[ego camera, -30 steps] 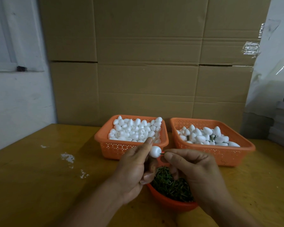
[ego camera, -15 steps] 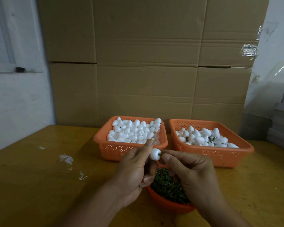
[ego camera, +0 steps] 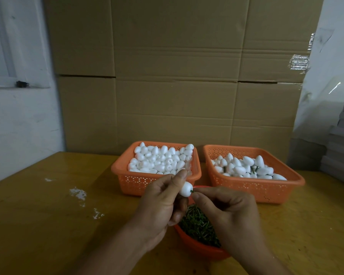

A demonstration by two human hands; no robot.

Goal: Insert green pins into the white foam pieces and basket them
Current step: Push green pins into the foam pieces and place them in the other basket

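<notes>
A single white foam piece (ego camera: 185, 188) is pinched between the thumb and forefinger of the left hand (ego camera: 163, 205), held above the near edge of the counter (ego camera: 48, 225) and just in front of the left orange basket (ego camera: 139, 181). A green pin (ego camera: 193, 191) is pinched at the fingertips of the right hand (ego camera: 226, 211), its tip set against the right side of the foam piece — how deep it is seated cannot be told. Both grips are thus pressed together, the left on the foam, the right on the pin, and the two hands are brought close, nearly touching at the fingertips. Below and between the hands, a round orange bowl (ego camera: 199, 249) is seen on the counter, filled with loose green pins (ego camera: 197, 225); part of it is covered by the right hand. The left basket is heaped with plain white foam pieces (ego camera: 161, 159). The right orange basket (ego camera: 266, 187) is set just beside it and holds fewer foam pieces (ego camera: 244, 167), among which green stems are visible. White scraps (ego camera: 78, 194) are scattered on the yellowish counter to the left. Large cardboard boxes (ego camera: 177, 76) are stacked behind the baskets — a white wall (ego camera: 18, 126) is seen at the left.
</notes>
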